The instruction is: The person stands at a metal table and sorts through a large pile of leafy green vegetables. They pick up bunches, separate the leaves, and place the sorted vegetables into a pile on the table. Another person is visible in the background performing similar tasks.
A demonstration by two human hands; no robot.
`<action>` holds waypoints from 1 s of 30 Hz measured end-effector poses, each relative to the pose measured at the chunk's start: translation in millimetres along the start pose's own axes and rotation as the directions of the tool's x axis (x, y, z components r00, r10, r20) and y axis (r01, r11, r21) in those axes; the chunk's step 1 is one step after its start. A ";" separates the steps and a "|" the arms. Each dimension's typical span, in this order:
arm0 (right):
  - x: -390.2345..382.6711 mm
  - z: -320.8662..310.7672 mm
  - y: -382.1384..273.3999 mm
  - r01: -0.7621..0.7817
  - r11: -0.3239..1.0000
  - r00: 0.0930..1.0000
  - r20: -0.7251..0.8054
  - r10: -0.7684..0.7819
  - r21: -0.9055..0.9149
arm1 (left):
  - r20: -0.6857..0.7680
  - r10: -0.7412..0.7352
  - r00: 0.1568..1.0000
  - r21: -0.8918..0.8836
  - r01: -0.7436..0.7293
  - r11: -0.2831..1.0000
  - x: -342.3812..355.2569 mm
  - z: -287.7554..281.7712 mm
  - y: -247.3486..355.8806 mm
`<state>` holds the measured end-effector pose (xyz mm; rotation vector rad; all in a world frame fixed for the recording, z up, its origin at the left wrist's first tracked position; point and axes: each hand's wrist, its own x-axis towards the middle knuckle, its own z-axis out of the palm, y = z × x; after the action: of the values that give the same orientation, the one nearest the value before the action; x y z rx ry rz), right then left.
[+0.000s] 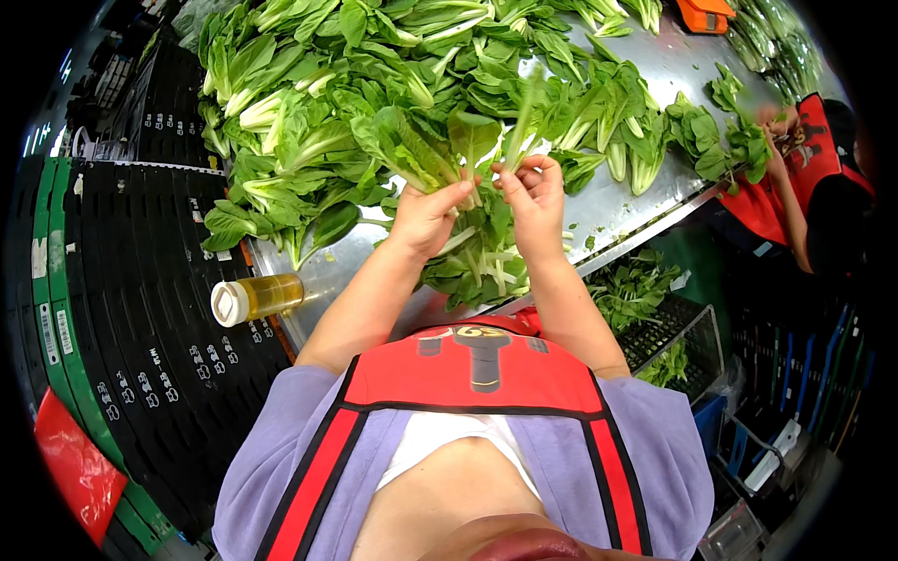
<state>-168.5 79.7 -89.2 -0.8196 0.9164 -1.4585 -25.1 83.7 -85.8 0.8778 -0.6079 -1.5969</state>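
Note:
Near the middle of the metal table, my left hand (pixel 426 215) grips a bunch of leafy greens (pixel 402 150) by its lower stems, the leaves pointing up. My right hand (pixel 531 201) is just beside it, thumb and fingers pinched on an upright leaf stalk (pixel 519 126). Below and between my hands lies a heap of loose leaves and trimmed stalks (pixel 472 262). A large pile of pale-stemmed greens (pixel 281 140) covers the back and left of the table (pixel 323 285).
A bottle of yellow liquid (pixel 271 297) is at the left beside stacked black crates (pixel 136 299). A co-worker (pixel 800 187) in a red apron handles greens at the right. Below the table edge stands a crate (pixel 673 337) with leaves. An orange object (pixel 706 14) is at the back.

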 end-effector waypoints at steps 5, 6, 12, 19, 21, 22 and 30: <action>4.7 -14.7 -5.1 -0.076 0.982 0.995 0.070 0.065 0.172 | 0.090 -0.082 0.993 0.223 0.061 0.973 -3.0 -27.7 6.7; 4.3 -18.6 -5.7 -0.079 0.982 0.995 0.074 0.067 0.172 | -0.010 -0.018 1.000 0.198 0.020 0.980 -1.8 -29.1 7.7; -1.8 -10.3 0.1 -0.649 0.427 0.753 0.612 0.243 0.629 | 0.060 -0.264 0.963 -0.170 0.270 0.948 3.1 -5.5 15.7; -6.0 7.0 -11.4 -0.418 0.908 0.882 0.244 0.404 0.008 | 0.039 -0.088 0.995 0.006 0.088 0.996 -2.5 3.2 14.0; -9.2 13.3 -7.1 0.024 0.966 0.973 0.227 0.037 -0.258 | -0.017 -0.003 1.000 0.005 0.003 1.000 3.0 1.8 7.6; -8.5 12.3 -8.0 0.024 0.966 0.973 0.226 0.036 -0.258 | -0.071 0.084 0.994 0.010 -0.084 0.996 5.5 1.8 6.7; -8.5 23.4 -15.1 0.255 0.768 0.963 0.230 -0.144 -0.587 | -0.124 0.088 0.988 -0.057 -0.096 0.994 4.1 1.7 3.0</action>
<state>-153.7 86.5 -65.1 -1.5473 1.2208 -1.2386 -25.0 78.9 -83.4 0.8805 -0.5023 -1.4608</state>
